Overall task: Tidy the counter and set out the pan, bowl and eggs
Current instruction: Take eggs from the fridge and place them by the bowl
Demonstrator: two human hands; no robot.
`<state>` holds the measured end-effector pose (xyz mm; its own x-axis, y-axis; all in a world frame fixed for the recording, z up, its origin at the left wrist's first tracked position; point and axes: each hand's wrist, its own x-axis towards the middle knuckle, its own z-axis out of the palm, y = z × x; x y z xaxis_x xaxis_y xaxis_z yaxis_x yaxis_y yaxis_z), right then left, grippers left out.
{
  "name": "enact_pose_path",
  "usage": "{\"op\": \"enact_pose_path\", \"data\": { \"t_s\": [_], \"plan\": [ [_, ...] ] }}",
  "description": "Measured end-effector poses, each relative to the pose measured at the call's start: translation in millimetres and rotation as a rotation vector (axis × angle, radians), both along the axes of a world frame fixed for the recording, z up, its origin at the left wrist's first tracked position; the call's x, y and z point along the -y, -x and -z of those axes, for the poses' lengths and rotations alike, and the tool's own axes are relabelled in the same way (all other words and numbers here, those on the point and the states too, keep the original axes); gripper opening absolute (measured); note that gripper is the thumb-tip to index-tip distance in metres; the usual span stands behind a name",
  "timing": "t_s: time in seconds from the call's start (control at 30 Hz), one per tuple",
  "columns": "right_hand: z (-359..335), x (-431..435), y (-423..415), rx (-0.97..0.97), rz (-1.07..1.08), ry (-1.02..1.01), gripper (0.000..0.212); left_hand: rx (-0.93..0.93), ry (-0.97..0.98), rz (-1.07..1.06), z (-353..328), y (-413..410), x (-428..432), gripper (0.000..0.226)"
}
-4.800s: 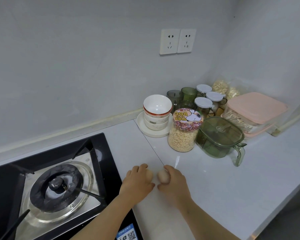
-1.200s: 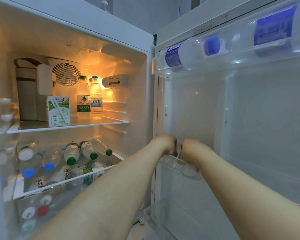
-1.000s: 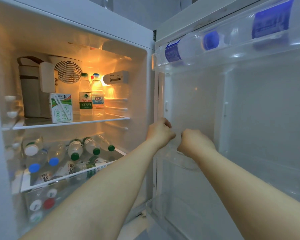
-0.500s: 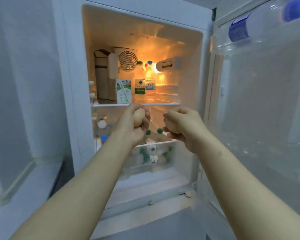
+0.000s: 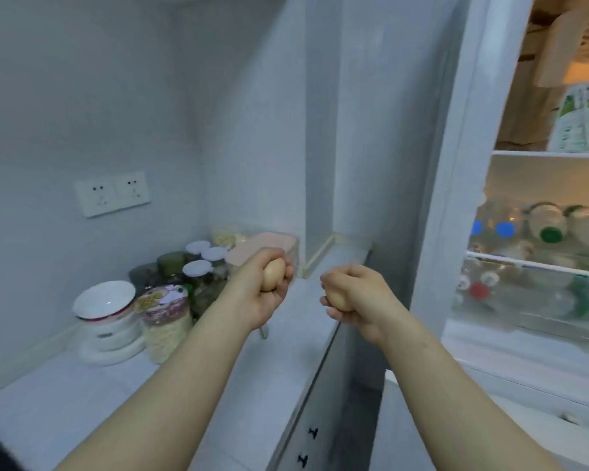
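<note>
My left hand (image 5: 257, 294) grips a brown egg (image 5: 273, 274), held above the white counter (image 5: 65, 402) near its right end. A second brown egg (image 5: 337, 299) sits in the curled fingers of my right hand (image 5: 357, 297), which hangs over the gap between counter and fridge. White stacked bowls (image 5: 106, 309) on a plate stand at the back left of the counter. No pan is in view.
A patterned-lid oat jar (image 5: 165, 324), green cups, white-lidded jars (image 5: 198, 268) and a pink-lidded box (image 5: 262, 246) crowd the counter's back corner. The open fridge (image 5: 538, 253) with bottles fills the right. Wall sockets (image 5: 113, 193) are on the left wall.
I have turned left from the fridge toward the counter, carrying both eggs taken from the door tray. The fridge has slid to the right of the view.
</note>
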<state>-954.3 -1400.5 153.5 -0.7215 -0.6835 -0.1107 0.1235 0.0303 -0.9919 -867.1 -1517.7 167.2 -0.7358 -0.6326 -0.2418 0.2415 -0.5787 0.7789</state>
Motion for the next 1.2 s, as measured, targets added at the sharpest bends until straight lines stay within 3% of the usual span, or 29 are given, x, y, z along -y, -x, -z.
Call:
{"op": "enact_pose_path", "data": {
  "t_s": [0.3,0.5,0.6,0.7,0.8,0.9,1.03,1.2],
  "plan": [
    [66.4,99.7,-62.5,0.096,-0.292,-0.150,0.013,0.176,-0.121,-0.304,64.6,-105.0,86.0,0.021],
    [103.7,155.9,-85.7,0.092,-0.388,-0.220,0.014,0.279,-0.121,-0.408,102.4,-141.6,135.4,0.002],
    [124.4,181.9,-98.7,0.126,-0.411,-0.260,0.014,0.441,-0.002,-0.349,122.9,-149.1,158.0,0.006],
    [146.6,203.2,-112.5,0.129,-0.421,-0.280,0.019,0.680,0.238,-0.237,146.4,-153.3,179.1,0.022],
    [173.2,220.1,-120.2,-0.087,-0.406,-0.363,0.033,0.864,0.435,-0.173,171.8,-159.4,194.7,0.022],
    [193.5,231.7,-124.8,-0.375,-0.404,-0.453,0.034,0.977,0.607,-0.122,191.9,-166.0,201.2,0.030],
    [210.1,240.5,-128.9,-0.512,-0.496,-0.471,0.043,1.098,0.875,-0.012,208.4,-167.7,209.7,0.040],
    [220.0,248.0,-127.9,-0.639,-0.611,-0.456,0.053,1.153,0.865,0.009,218.7,-174.8,216.1,0.048]
  ]
}}
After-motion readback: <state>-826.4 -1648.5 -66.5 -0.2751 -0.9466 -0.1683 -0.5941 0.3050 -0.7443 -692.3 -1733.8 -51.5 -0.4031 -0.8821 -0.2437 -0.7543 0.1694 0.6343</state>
